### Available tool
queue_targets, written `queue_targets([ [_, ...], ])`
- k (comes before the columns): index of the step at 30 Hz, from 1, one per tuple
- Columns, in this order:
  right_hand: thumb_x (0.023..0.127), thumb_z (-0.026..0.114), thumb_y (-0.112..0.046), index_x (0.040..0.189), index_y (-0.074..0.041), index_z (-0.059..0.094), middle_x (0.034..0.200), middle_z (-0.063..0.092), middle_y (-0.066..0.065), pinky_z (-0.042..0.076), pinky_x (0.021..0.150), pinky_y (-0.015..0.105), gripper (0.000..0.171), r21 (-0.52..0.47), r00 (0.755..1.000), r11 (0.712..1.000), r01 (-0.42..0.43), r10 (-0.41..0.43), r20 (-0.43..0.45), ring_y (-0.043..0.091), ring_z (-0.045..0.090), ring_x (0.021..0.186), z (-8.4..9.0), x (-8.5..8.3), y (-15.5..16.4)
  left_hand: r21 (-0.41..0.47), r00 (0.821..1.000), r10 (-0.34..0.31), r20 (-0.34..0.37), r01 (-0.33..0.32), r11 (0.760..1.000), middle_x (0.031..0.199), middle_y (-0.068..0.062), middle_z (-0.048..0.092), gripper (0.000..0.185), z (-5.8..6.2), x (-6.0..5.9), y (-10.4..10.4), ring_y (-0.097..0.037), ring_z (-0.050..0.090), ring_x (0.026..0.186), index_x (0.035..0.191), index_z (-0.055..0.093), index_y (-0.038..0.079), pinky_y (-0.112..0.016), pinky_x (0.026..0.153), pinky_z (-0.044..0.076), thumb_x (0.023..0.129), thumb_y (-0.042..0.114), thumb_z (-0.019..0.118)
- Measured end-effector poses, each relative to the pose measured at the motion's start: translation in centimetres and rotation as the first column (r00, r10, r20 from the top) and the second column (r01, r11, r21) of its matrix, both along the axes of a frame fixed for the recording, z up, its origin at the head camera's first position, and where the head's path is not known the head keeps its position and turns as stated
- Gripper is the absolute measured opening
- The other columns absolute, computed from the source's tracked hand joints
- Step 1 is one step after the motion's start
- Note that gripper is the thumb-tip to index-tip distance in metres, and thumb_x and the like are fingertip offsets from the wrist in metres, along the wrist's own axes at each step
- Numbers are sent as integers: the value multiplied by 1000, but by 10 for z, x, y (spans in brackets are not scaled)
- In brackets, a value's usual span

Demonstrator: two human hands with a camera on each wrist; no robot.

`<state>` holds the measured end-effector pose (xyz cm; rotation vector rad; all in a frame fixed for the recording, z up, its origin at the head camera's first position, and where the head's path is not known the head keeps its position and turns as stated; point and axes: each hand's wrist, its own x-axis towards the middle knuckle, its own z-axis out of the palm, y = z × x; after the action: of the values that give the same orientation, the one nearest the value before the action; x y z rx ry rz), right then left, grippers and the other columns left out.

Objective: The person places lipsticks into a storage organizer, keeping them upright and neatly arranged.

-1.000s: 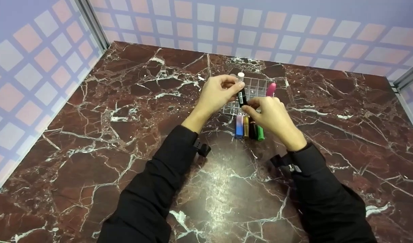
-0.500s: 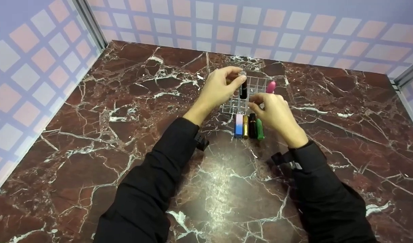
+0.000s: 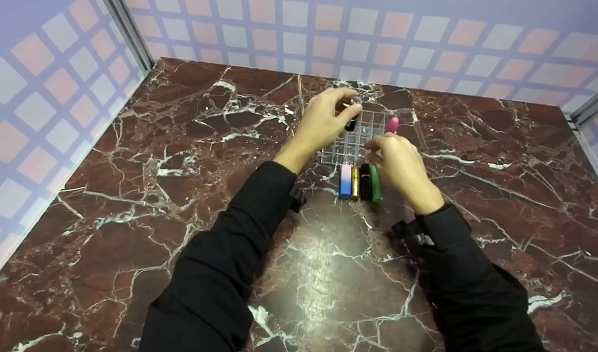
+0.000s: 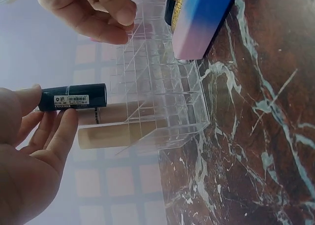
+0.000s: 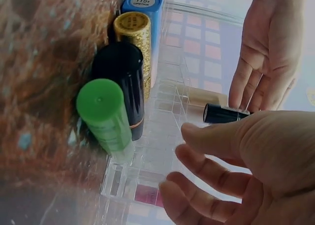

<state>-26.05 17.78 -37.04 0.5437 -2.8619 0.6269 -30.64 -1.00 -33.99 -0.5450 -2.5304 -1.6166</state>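
Even bright overhead light; glare patch on marble table below both hands, soft shadows under sleeves. Head view sharp. Wrist views hazy, washed out; right hand close, blurred

A clear compartment organizer stands on the marble table. Four lipstick tubes lie side by side on the table just before the organizer. One tube stands in the organizer's right side. The left hand holds a tube over the organizer's far left compartments; the right hand hovers at its near right corner.
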Motion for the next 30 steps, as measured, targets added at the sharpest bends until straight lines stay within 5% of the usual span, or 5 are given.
queue_targets([
  [9,92,70,-2,106,-3,77,106,74,16,53,84,57,16,43,997,999,-6,3,72,40,69,96,-2,0,1,-193,994,17,-105,-38,980,136,-5,63,40,1,-7,8,-13,58,118,137,61,9,-20,107,37,101,25,65],
  [30,90,68,2,101,-9,80,100,76,13,56,73,56,20,65,1000,998,24,-23,-13,41,71,87,-7,-3,1,-386,984,79,-160,-136,912,126,10,68,37,-5,-11,18,-10,47,110,135,64,22,-31,98,28,100,35,64],
])
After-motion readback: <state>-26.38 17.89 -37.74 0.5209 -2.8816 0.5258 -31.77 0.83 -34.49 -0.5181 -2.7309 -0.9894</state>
